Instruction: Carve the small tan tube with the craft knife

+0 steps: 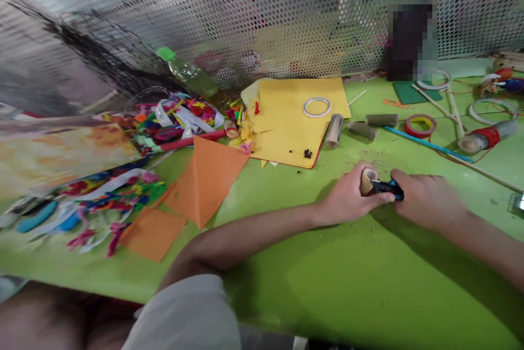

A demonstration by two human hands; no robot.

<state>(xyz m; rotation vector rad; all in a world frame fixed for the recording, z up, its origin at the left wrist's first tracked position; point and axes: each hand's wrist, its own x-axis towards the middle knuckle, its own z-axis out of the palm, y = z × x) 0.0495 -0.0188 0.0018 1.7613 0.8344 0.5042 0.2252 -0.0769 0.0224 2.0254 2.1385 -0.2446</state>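
Observation:
My left hand (346, 197) is wrapped round a short, hollow bamboo piece (367, 179), its open end facing up and to the right. My right hand (428, 197) grips a black and blue utility knife (388, 190). The knife's front end lies against the rim of the bamboo, close to my left thumb; the blade itself is hard to make out. Small pale shavings (366, 158) are scattered on the green table (327, 284) just beyond my hands. Near them lie an upright-leaning bamboo tube (334, 130) and two more cut pieces (381, 120).
Yellow paper (282, 115) bears a white tape ring (316, 107) and black beads (308, 153). Red tape (420, 125), a blue stick (428, 142) and a string-wrapped tube (487, 137) lie right. Orange paper (208, 181) and colourful scraps (123, 191) lie left. Perforated metal (266, 22) stands behind.

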